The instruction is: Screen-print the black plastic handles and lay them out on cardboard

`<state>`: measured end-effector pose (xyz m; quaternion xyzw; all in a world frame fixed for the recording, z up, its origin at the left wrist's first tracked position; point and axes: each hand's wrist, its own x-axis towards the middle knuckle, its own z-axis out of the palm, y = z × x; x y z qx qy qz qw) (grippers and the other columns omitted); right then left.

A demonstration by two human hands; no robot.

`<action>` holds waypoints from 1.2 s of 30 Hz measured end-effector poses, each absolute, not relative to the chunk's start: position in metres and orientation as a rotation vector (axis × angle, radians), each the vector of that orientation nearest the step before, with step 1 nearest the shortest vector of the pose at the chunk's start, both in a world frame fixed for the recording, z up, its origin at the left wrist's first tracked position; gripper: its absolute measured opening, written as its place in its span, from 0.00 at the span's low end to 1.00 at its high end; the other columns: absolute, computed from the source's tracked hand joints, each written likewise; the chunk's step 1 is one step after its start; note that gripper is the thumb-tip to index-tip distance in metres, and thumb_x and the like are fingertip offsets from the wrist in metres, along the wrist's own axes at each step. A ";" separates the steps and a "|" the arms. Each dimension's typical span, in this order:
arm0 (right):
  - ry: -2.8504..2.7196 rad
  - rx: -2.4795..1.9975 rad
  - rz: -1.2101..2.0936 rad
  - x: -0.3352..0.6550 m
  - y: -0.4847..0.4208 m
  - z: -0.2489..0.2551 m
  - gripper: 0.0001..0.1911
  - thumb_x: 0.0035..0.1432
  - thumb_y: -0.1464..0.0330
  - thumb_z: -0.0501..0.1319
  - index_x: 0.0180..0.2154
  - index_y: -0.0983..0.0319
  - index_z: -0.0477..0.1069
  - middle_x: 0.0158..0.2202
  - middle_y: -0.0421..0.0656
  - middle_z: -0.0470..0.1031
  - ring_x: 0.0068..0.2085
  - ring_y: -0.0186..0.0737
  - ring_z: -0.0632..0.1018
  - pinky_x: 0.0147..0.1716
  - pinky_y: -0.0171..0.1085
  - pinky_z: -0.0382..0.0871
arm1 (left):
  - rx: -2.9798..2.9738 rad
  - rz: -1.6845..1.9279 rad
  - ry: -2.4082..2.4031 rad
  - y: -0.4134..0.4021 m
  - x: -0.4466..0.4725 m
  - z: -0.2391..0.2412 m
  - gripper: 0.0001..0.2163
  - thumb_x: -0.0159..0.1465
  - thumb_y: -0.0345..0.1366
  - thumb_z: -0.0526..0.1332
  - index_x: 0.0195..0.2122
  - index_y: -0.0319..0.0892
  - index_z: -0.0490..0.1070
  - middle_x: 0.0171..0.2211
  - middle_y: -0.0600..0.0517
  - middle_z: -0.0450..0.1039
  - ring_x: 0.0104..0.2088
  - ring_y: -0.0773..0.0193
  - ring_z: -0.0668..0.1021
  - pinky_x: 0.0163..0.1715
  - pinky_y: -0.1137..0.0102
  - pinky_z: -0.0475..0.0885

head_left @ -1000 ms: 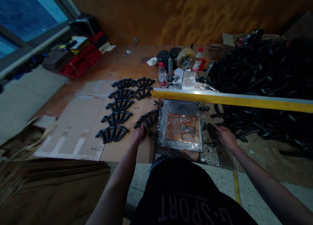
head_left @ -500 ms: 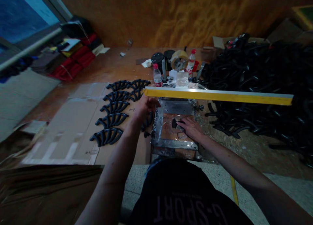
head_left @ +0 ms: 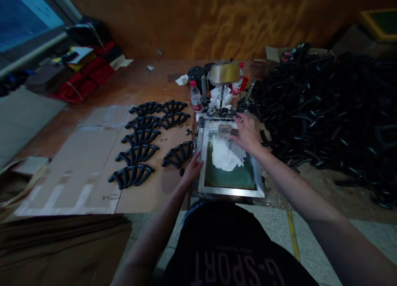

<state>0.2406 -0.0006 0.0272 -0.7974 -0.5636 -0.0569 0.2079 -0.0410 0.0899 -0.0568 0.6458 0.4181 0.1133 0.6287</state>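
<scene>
A metal-framed printing screen (head_left: 231, 191) lies flat in front of me, with a green mesh and a patch of white ink (head_left: 226, 155) on it. My left hand (head_left: 192, 170) grips the frame's left rail, fingers curled on its edge. My right hand (head_left: 248, 133) is closed on a squeegee (head_left: 226, 130) at the far end of the screen, just above the white ink. Left of the frame, several black curved plastic parts (head_left: 136, 153) lie in rows on flattened cardboard (head_left: 87, 162); the nearest one (head_left: 178, 153) sits just beyond my left hand.
A large heap of black parts (head_left: 325, 112) fills the right side. Behind the screen stand a water bottle (head_left: 195, 99), dark jars (head_left: 196, 73) and a tape roll (head_left: 226, 72). Red and dark items (head_left: 74, 77) lie at the far left. Folded cardboard (head_left: 62, 244) lies at the near left.
The yellow-edged screen frame, raised before, has come down flat. My left hand left the black part and moved to the frame's rail; my right hand moved from the platen to the squeegee.
</scene>
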 end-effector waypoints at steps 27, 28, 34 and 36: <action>-1.908 -2.107 0.109 0.206 0.002 0.041 0.25 0.62 0.64 0.61 0.60 0.56 0.67 0.46 0.45 0.77 0.44 0.45 0.76 0.39 0.38 0.68 | 1.439 0.217 0.979 0.094 -0.040 -0.032 0.33 0.62 0.48 0.60 0.66 0.41 0.59 0.35 0.49 0.79 0.28 0.62 0.77 0.26 0.71 0.71; -1.832 -2.170 0.063 0.219 0.010 0.050 0.27 0.62 0.62 0.61 0.62 0.55 0.65 0.47 0.46 0.77 0.44 0.46 0.77 0.39 0.38 0.68 | 1.446 0.253 0.970 0.095 -0.040 -0.019 0.32 0.62 0.48 0.61 0.66 0.41 0.60 0.36 0.49 0.78 0.29 0.63 0.77 0.26 0.72 0.71; -1.115 -2.266 -0.048 0.315 -0.025 0.058 0.19 0.67 0.61 0.52 0.51 0.63 0.73 0.40 0.49 0.78 0.39 0.44 0.76 0.41 0.41 0.68 | 1.476 0.573 0.855 0.107 -0.021 0.060 0.22 0.65 0.55 0.54 0.42 0.41 0.77 0.34 0.51 0.75 0.33 0.64 0.76 0.29 0.73 0.70; -0.973 -2.308 0.040 0.319 -0.050 0.039 0.19 0.68 0.60 0.50 0.45 0.64 0.75 0.37 0.50 0.78 0.37 0.44 0.76 0.38 0.42 0.69 | 1.440 0.711 0.753 0.116 -0.006 0.079 0.21 0.65 0.54 0.55 0.41 0.42 0.76 0.36 0.51 0.76 0.34 0.64 0.77 0.32 0.73 0.72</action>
